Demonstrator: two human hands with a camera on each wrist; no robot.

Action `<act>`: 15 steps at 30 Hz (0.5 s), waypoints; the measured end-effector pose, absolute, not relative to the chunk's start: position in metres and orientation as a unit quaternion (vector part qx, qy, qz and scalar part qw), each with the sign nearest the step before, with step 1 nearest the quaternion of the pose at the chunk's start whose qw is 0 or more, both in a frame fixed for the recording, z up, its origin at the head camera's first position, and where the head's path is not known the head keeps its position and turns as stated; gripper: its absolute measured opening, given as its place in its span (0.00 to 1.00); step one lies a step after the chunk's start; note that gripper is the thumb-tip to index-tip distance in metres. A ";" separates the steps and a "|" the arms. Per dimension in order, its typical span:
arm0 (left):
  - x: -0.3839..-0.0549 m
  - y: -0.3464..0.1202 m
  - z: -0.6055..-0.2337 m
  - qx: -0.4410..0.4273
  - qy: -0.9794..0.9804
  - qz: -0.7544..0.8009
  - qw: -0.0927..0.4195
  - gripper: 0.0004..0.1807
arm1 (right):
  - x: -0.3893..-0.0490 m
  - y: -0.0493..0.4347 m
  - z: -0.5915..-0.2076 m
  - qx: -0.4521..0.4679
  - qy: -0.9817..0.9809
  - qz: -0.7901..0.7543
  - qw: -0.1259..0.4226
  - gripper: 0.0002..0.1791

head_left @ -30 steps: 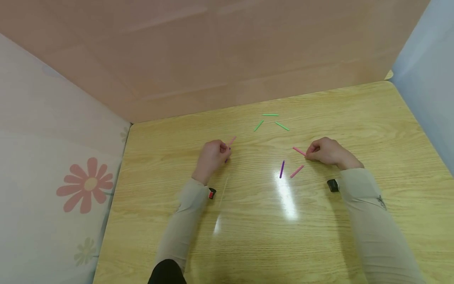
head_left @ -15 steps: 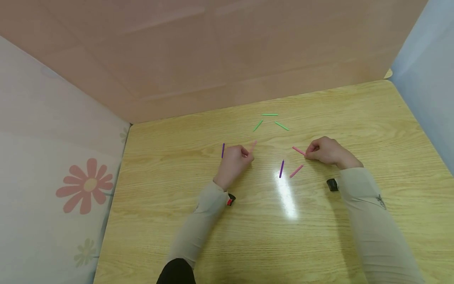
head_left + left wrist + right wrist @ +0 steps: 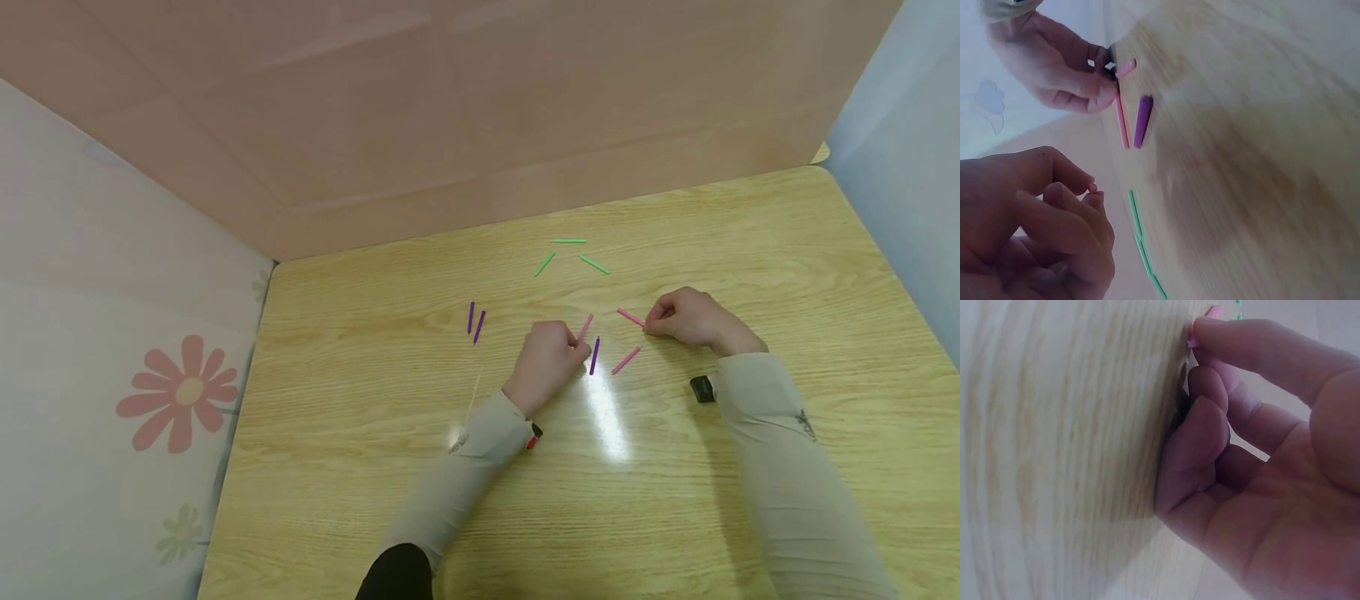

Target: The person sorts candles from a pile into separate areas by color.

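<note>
My left hand (image 3: 549,363) pinches a thin pink stick (image 3: 586,327) by its near end; in the left wrist view only the tip of that stick (image 3: 1092,187) shows between thumb and finger. Just right of it lies a purple stick (image 3: 595,356). My right hand (image 3: 693,320) holds the right end of a second pink stick (image 3: 630,317) between thumb and fingertips, low at the table. A third pink stick (image 3: 626,360) lies slanted below that one. In the right wrist view my right hand (image 3: 1260,462) hides most of its stick.
Three green sticks (image 3: 569,241) lie in a loose triangle at the back of the wooden table (image 3: 337,350). Two purple sticks (image 3: 478,327) lie side by side left of my left hand. A tall brown panel (image 3: 450,125) stands along the table's back edge.
My left hand has moved right with the pink stick, from beside the two left purple sticks to the lone purple stick. Those two purple sticks are uncovered now. The right hand stays in place.
</note>
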State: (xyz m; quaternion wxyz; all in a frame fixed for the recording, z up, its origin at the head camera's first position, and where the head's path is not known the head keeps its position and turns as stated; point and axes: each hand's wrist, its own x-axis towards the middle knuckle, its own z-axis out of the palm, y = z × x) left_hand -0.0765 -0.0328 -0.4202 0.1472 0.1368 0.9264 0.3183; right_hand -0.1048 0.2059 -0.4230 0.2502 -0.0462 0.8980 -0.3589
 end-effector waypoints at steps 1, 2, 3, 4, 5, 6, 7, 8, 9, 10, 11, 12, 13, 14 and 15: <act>-0.075 -0.030 -0.420 0.137 0.926 0.318 0.152 0.27 | -0.105 0.206 -0.423 -0.046 0.898 -0.360 0.250 0.10; -0.074 -0.027 -0.421 0.136 0.925 0.318 0.155 0.27 | -0.105 0.206 -0.422 -0.045 0.898 -0.360 0.250 0.10; -0.073 -0.024 -0.421 0.135 0.925 0.318 0.158 0.27 | -0.105 0.206 -0.422 -0.046 0.897 -0.360 0.251 0.10; -0.072 -0.022 -0.422 0.134 0.925 0.317 0.160 0.27 | -0.105 0.207 -0.422 -0.047 0.897 -0.360 0.251 0.10; -0.071 -0.019 -0.423 0.133 0.926 0.316 0.160 0.27 | -0.105 0.207 -0.422 -0.048 0.898 -0.359 0.251 0.10; -0.070 -0.017 -0.423 0.133 0.925 0.318 0.160 0.26 | -0.105 0.207 -0.422 -0.048 0.898 -0.359 0.250 0.10; -0.069 -0.015 -0.424 0.135 0.925 0.318 0.160 0.25 | -0.105 0.207 -0.422 -0.049 0.898 -0.359 0.250 0.10; -0.069 -0.013 -0.425 0.138 0.927 0.313 0.156 0.25 | -0.105 0.207 -0.422 -0.050 0.899 -0.358 0.249 0.10; -0.069 -0.011 -0.426 0.141 0.928 0.309 0.153 0.25 | -0.105 0.206 -0.422 -0.052 0.899 -0.357 0.249 0.10; -0.068 -0.010 -0.427 0.144 0.927 0.310 0.153 0.24 | -0.105 0.206 -0.422 -0.052 0.899 -0.357 0.248 0.10; -0.067 -0.008 -0.427 0.147 0.927 0.310 0.151 0.24 | -0.105 0.206 -0.422 -0.051 0.900 -0.356 0.247 0.10; -0.067 -0.006 -0.428 0.150 0.927 0.310 0.149 0.23 | -0.105 0.205 -0.422 -0.051 0.900 -0.356 0.246 0.09; -0.067 -0.005 -0.428 0.151 0.927 0.309 0.147 0.23 | -0.105 0.205 -0.422 -0.051 0.900 -0.356 0.245 0.09; -0.066 -0.003 -0.428 0.154 0.929 0.306 0.144 0.22 | -0.105 0.205 -0.422 -0.051 0.901 -0.356 0.245 0.09; -0.066 -0.002 -0.428 0.154 0.929 0.305 0.143 0.22 | -0.105 0.205 -0.422 -0.050 0.900 -0.356 0.245 0.09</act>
